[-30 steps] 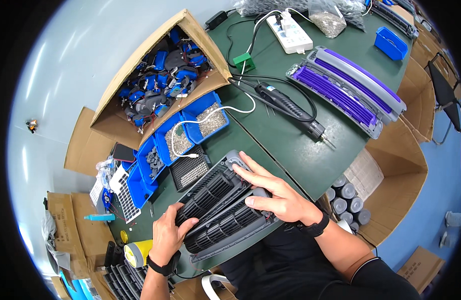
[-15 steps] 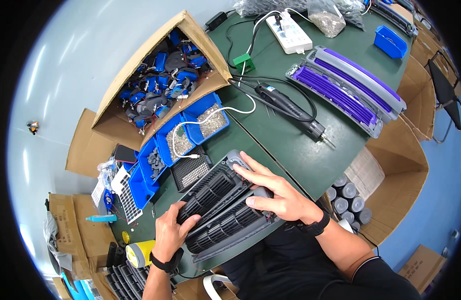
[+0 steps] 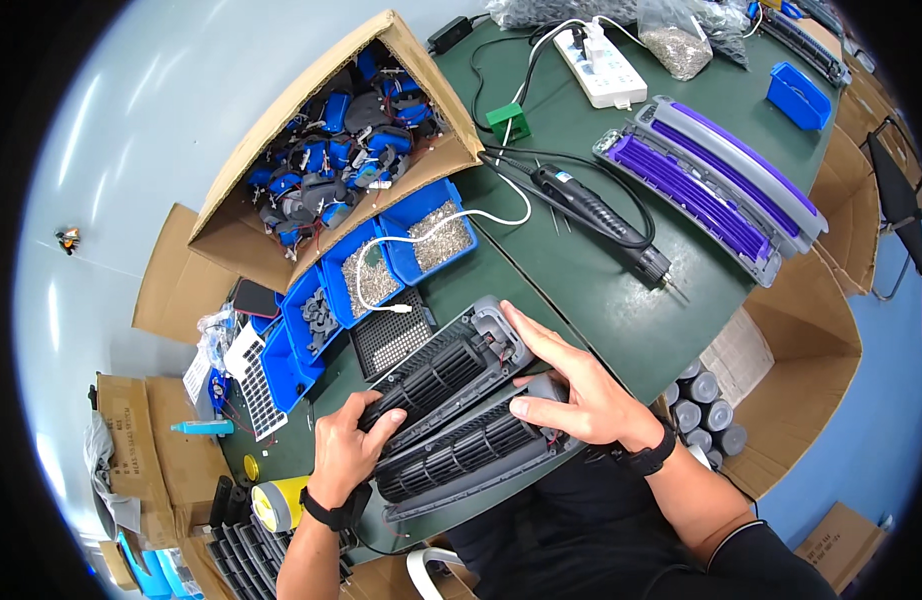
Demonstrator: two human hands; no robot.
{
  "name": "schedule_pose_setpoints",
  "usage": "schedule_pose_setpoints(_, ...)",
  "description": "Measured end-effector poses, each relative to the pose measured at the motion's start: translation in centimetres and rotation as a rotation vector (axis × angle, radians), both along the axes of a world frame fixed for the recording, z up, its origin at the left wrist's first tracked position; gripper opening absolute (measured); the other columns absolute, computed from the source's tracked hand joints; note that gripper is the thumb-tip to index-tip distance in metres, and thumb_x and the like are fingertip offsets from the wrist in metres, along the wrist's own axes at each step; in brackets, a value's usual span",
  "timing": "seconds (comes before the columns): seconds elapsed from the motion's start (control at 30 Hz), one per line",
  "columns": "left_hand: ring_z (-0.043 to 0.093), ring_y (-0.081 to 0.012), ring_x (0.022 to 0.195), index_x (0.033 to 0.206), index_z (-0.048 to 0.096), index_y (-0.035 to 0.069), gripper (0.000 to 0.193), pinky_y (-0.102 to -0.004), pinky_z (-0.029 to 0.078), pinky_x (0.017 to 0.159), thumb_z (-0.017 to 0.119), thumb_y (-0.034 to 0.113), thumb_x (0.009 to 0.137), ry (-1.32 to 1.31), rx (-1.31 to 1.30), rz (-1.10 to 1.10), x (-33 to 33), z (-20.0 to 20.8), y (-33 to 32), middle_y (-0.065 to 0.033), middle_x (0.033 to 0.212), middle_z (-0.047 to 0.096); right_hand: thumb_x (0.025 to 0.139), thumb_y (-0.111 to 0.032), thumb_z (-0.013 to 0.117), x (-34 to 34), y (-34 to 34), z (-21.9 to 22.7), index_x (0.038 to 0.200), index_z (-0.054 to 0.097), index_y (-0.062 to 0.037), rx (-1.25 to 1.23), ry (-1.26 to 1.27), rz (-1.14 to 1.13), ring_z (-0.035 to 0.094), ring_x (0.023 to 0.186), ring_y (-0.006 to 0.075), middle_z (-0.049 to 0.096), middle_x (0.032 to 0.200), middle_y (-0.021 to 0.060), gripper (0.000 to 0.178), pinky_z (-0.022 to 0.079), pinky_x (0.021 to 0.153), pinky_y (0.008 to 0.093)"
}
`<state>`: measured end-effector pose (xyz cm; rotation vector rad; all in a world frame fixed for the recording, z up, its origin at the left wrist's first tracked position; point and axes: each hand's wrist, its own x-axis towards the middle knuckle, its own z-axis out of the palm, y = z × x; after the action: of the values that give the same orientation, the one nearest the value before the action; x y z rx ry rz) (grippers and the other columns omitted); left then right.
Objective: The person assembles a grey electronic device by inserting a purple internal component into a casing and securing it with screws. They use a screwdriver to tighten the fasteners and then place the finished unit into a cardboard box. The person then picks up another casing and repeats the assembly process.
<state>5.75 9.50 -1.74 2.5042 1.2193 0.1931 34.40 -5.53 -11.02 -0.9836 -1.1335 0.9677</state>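
Observation:
Two long dark grey fan housings lie side by side in front of me, the far housing [image 3: 502, 322] and the near housing [image 3: 501, 491]. Each carries a black ribbed blower wheel, and small red wires show near their right ends. My left hand [image 3: 343, 445] closes round the left ends, its thumb on top of the far blower wheel. At the opposite end, my right hand [image 3: 591, 400] grips both housings, fingers along the far one's end and thumb over the near one. Part of the right ends is hidden under that hand.
Blue bins [image 3: 431, 236] with screws and small grey parts stand beyond the housings, below a carton [image 3: 236, 215] of blue-and-grey motor parts. An electric screwdriver [image 3: 601, 220] and purple-grey housings [image 3: 716, 185] lie right. A yellow-labelled container [image 3: 281, 504] sits by my left wrist.
My right fingers have slid from the far housing's top to its outer end, uncovering wires there. The housings have tilted slightly, and the whole view has shifted a little.

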Motion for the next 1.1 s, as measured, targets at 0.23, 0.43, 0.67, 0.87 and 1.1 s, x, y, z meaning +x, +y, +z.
schedule_pose_setpoints(0.23, 0.074, -0.033, 0.066, 0.106, 0.074, -0.001, 0.039, -0.0383, 0.056, 0.062, 0.086, 0.033, 0.09, -0.055, 0.0, -0.017, 0.4, -0.2, 0.6, -0.0204, 0.077, 0.074, 0.091, -0.023, 0.08, 0.3, 0.0, 0.5, 0.166, 0.026, 0.0057, 0.032, -0.157, -0.009, 0.028, 0.161, 0.0399, 0.029, 0.172, 0.0276, 0.097, 0.023, 0.131, 0.0455)
schedule_pose_setpoints(0.43, 0.074, -0.0328, 0.066, 0.105, 0.074, -0.001, 0.04, -0.0382, 0.057, 0.062, 0.087, 0.034, 0.089, -0.057, 0.019, -0.05, 0.8, -0.4, 1.1, -0.0205, 0.078, 0.074, 0.089, -0.022, 0.079, 0.3, 0.0, 0.3, 0.166, 0.027, 0.0053, 0.038, -0.162, -0.016, 0.028, 0.16, 0.0409, 0.03, 0.172, 0.0277, 0.097, 0.023, 0.13, 0.0469)
schedule_pose_setpoints(0.67, 0.073, -0.0296, 0.063, 0.105, 0.076, -0.002, 0.042, -0.0362, 0.056, 0.06, 0.088, 0.034, 0.088, -0.077, 0.021, -0.054, 1.0, -0.7, 1.0, -0.0194, 0.077, 0.075, 0.086, -0.017, 0.077, 0.5, 0.1, 0.3, 0.166, 0.027, 0.0072, 0.045, -0.158, 0.005, 0.028, 0.16, 0.0416, 0.03, 0.171, 0.0289, 0.097, 0.021, 0.131, 0.0472)
schedule_pose_setpoints(0.87, 0.071, -0.0214, 0.063, 0.107, 0.076, -0.001, 0.036, -0.0329, 0.054, 0.06, 0.088, 0.028, 0.089, -0.046, 0.017, -0.073, 0.9, -0.9, 1.1, -0.0161, 0.078, 0.075, 0.083, -0.018, 0.076, 0.5, 0.0, 0.8, 0.165, 0.028, 0.0077, 0.003, -0.128, 0.015, 0.029, 0.16, 0.0414, 0.031, 0.172, 0.0285, 0.099, 0.02, 0.13, 0.0462)
schedule_pose_setpoints(1.1, 0.071, -0.0238, 0.062, 0.105, 0.077, 0.0, 0.039, -0.0345, 0.055, 0.059, 0.088, 0.034, 0.089, -0.058, 0.027, -0.106, 1.1, -1.1, 1.5, -0.0155, 0.077, 0.074, 0.076, -0.016, 0.074, 0.2, 0.1, 1.5, 0.165, 0.031, 0.0073, -0.09, -0.029, 0.015, 0.03, 0.16, 0.0403, 0.032, 0.172, 0.0261, 0.102, 0.019, 0.131, 0.0455)
